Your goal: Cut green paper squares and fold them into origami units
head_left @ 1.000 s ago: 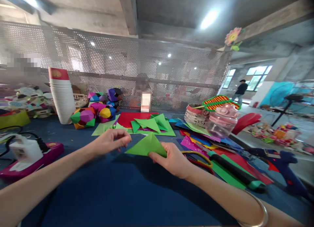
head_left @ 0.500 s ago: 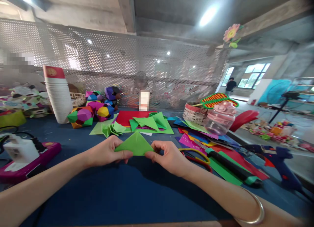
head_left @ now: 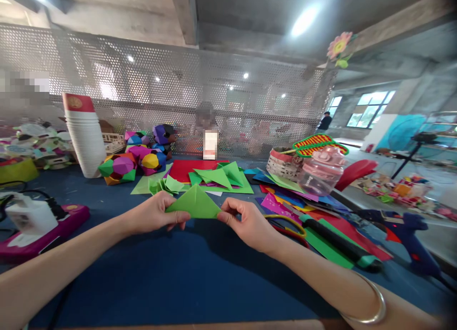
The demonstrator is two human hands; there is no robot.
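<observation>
A green sheet of paper (head_left: pixel 194 204), folded into a triangle with its tip up, is held above the blue table (head_left: pixel 171 282). My left hand (head_left: pixel 157 213) pinches its left corner, thumb in front and fingers behind. At the right corner, my right hand (head_left: pixel 246 220) grips the edge between thumb and bent fingers. Just behind lie folded green paper pieces (head_left: pixel 166 185) and more loose green paper (head_left: pixel 214 177), partly over a red sheet (head_left: pixel 180 170).
Left stand a paper-cup stack (head_left: pixel 84 142), coloured paper balls (head_left: pixel 119 168) and a purple power strip (head_left: pixel 76 218). To the right are scissors (head_left: pixel 300 225), a black-and-green roller-like tool (head_left: pixel 339 244), a glue gun (head_left: pixel 407 230), a pink bottle (head_left: pixel 321 173) and a woven basket (head_left: pixel 283 164).
The folded green paper has risen slightly and shifted a little left. My right hand's thumb has moved outward to the paper's right corner. A distant person has moved left.
</observation>
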